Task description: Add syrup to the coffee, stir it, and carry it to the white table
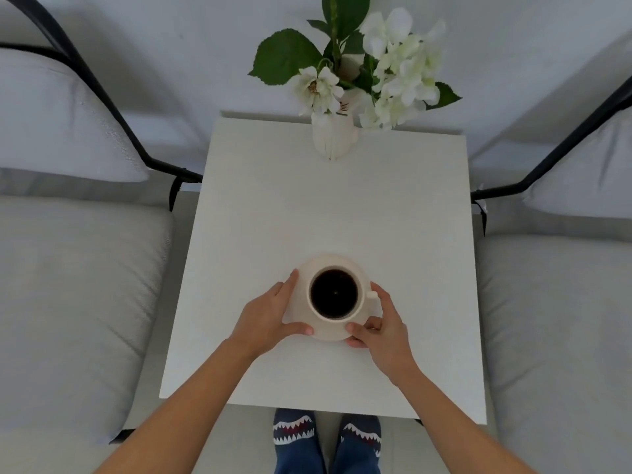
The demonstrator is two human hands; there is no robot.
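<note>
A cream cup (333, 293) full of black coffee stands on a cream saucer (301, 302), its handle pointing right. The saucer rests on the white table (325, 206), near the front edge. My left hand (270, 314) grips the saucer's left rim, thumb at the front, fingers along the side. My right hand (379, 323) grips the saucer's right front rim, just below the cup handle. No syrup or spoon is in view.
A white vase (333, 135) with white flowers and green leaves stands at the table's far edge. Grey cushioned seats with black frames flank the table, one on the left (75, 302) and one on the right (554, 319). My feet in patterned socks (326, 436) show below the table.
</note>
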